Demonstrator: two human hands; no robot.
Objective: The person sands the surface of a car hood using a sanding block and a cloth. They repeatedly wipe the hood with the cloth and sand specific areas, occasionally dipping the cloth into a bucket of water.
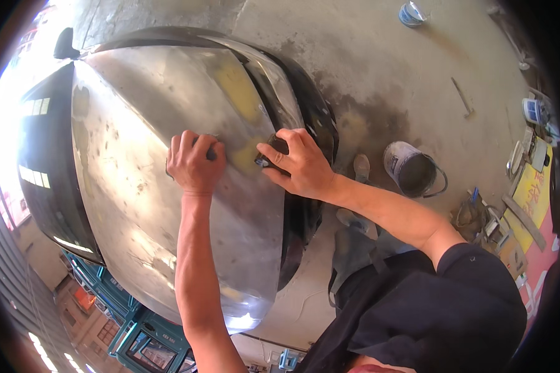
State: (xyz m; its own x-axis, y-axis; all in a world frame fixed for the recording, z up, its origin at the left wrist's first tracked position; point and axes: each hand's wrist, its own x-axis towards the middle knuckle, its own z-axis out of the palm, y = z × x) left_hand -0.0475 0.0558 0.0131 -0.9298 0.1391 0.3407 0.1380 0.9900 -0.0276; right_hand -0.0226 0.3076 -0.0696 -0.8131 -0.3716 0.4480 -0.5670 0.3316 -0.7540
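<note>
A car hood (pixel 143 205) with a sanded, bare grey surface and dark specks lies under both hands. Yellowish patches (pixel 238 93) show near its front edge. My left hand (pixel 196 163) is closed with bent fingers against the middle of the hood; a dark edge shows by its fingers, but what it holds is mostly hidden. To its right, by the hood's front edge, my right hand (pixel 302 166) grips a small dark block (pixel 279 145) between thumb and fingers. The block's lower left end looks shiny.
The windshield (pixel 50 155) is at the left, the headlight (pixel 280 87) at the hood's front. A grey bucket (pixel 410 169) stands on the concrete floor near my feet. Farther off are a blue-white tub (pixel 411 14), a thin tool (pixel 462 97) and cluttered parts (pixel 479 217).
</note>
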